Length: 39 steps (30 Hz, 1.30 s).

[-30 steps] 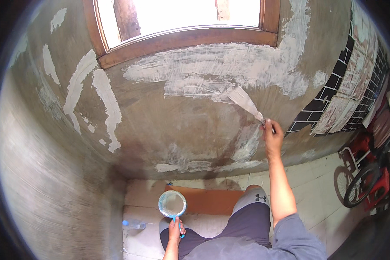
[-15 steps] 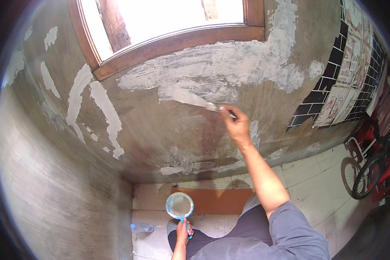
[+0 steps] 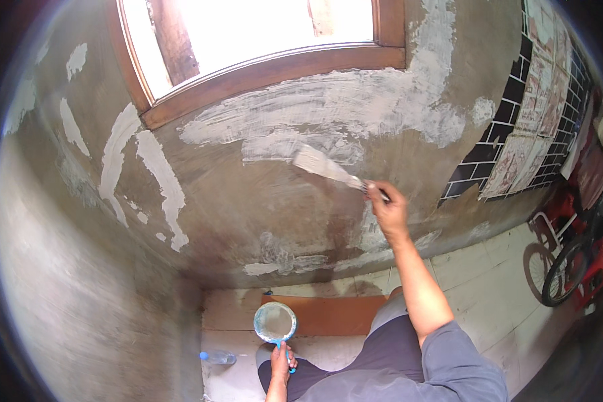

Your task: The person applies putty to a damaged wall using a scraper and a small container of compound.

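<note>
My right hand (image 3: 388,211) grips a putty knife (image 3: 325,167) by its dark handle. Its wide blade, coated in off-white paste, is angled up to the left over the lower edge of a streaky white patch (image 3: 328,100) on the grey-brown wall (image 3: 261,201); I cannot tell whether it touches. My left hand (image 3: 281,365), low in front of my left knee, is closed on the blue handle of a round pot (image 3: 275,321) with whitish paste inside. Smaller white patches (image 3: 157,181) mark the wall to the left.
A wooden-framed window (image 3: 275,70) is above. A side wall (image 3: 80,268) rises at left. An orange board (image 3: 335,315) and plastic bottle (image 3: 218,357) lie on the tiled floor (image 3: 476,281). At right are black tile-patterned covering (image 3: 476,167), a bicycle wheel (image 3: 556,275) and red plastic items (image 3: 593,271).
The putty knife and my right hand first swept left along the patch, then moved down and slightly right, the blade now lower. My left hand still holds the pot.
</note>
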Each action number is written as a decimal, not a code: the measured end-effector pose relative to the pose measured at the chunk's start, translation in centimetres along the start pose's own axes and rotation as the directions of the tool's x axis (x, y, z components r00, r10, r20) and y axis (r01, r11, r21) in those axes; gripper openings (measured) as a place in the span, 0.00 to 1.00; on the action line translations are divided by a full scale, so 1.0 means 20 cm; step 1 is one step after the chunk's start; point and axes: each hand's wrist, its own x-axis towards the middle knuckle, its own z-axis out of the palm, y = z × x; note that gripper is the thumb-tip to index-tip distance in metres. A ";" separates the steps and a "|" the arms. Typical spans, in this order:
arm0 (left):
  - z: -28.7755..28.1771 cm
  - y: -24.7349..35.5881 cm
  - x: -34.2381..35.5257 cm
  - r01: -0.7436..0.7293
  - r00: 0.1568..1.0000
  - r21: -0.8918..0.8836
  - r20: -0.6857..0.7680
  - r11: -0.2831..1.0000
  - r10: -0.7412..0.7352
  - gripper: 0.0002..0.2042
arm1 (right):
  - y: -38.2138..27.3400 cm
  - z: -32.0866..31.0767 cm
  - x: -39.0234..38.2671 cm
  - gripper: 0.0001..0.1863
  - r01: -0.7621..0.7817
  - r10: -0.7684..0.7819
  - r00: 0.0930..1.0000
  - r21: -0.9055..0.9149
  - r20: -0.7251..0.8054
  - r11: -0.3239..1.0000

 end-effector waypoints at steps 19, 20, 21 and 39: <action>0.04 0.07 -0.07 -0.066 0.998 0.082 0.017 0.994 0.065 0.17 | 0.13 -0.17 -0.34 0.14 -0.401 0.384 0.916 0.263 0.117 0.877; 0.06 0.09 -0.09 -0.073 0.997 0.107 0.016 0.992 0.072 0.17 | 0.09 -0.10 -0.37 0.14 -0.464 0.419 0.882 0.238 0.217 0.853; 0.08 0.12 -0.11 -0.087 0.996 0.093 0.012 0.992 0.087 0.17 | 0.04 -0.02 -0.39 0.13 -0.478 0.413 0.861 0.197 0.296 0.856; 0.06 0.21 -0.25 -0.159 0.987 0.170 0.039 0.973 0.154 0.17 | -0.33 0.73 0.16 0.17 0.302 -0.256 0.952 -0.400 0.165 0.866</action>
